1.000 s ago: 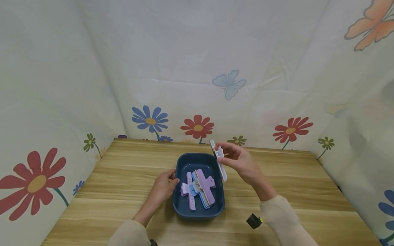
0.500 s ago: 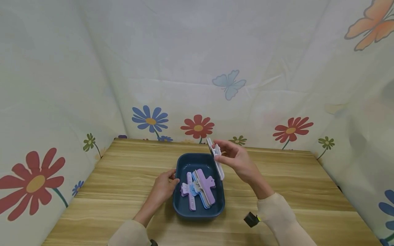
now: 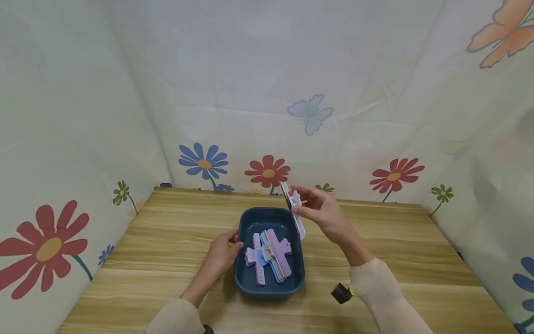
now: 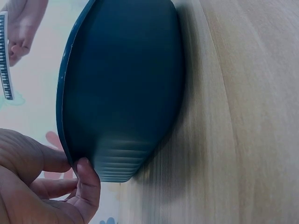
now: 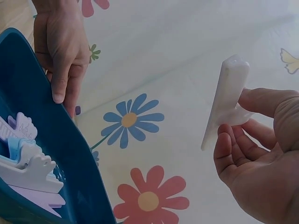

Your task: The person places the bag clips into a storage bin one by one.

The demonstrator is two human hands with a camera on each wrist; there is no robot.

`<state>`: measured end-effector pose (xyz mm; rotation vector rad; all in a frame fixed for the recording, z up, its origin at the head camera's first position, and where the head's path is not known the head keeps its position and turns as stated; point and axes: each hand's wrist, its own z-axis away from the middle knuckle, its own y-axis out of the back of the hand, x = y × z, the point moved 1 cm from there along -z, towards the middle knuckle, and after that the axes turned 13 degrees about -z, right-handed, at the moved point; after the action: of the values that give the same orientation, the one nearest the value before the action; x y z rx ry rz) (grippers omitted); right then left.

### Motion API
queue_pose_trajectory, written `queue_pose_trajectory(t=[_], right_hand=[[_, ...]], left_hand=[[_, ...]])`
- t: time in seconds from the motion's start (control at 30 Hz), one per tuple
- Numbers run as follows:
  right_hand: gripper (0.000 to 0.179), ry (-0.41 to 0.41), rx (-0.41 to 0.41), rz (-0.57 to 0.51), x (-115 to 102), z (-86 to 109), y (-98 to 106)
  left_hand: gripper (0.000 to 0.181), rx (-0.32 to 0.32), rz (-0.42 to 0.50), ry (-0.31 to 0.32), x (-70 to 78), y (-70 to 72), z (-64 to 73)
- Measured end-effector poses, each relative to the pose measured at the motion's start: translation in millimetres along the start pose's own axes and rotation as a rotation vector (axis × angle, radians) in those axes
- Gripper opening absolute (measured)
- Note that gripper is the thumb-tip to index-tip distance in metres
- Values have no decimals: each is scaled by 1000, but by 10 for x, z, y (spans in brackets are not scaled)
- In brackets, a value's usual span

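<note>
A dark blue plastic tub (image 3: 269,292) stands on the table, its rim pinched at the left by my left hand (image 3: 223,253). In the left wrist view, that hand's thumb (image 4: 88,186) lies against the tub's outer wall. My right hand (image 3: 327,217) holds a long white clip (image 3: 298,226) by its handle, between thumb and fingers. This clip is tilted above the tub's right rim. Its toothed edge (image 4: 5,60) shows in the left wrist view. Several clips lie overlapping inside the tub: a purple one (image 3: 277,250) on top, blue (image 3: 276,274) and white (image 5: 28,172) ones beneath, and a ruler-marked purple one (image 3: 259,266).
The wooden table (image 3: 179,222) extends to both sides of the tub. A flower-printed cloth (image 3: 233,116) hangs behind and along the sides. A small black box (image 3: 342,293) shows beside the right sleeve (image 3: 373,283).
My right hand has shifted slightly left and then up with the white clip. The left hand, the tub and the clips inside look the same.
</note>
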<state>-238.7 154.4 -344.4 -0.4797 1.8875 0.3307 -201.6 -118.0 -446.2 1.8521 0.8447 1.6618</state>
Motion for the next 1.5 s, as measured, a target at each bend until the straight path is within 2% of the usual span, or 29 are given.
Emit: queue_pose_trajectory(t=[0.37, 0.63, 1.1, 1.33, 1.5], right_hand=[[48, -43, 34, 9, 89, 33, 12], [49, -55, 8, 3, 238, 78, 25], [49, -139, -1, 37, 481, 169, 15], [49, -178, 4, 84, 605, 203, 19], [48, -179, -21, 130, 685, 213, 21]], left_hand=[[40, -7, -12, 15, 3, -14, -8], [41, -2, -26, 5, 9, 5, 4], [41, 8, -19, -5, 6, 11, 6], [41, 11, -16, -6, 2, 9, 7], [41, 4, -10, 5, -1, 3, 6]])
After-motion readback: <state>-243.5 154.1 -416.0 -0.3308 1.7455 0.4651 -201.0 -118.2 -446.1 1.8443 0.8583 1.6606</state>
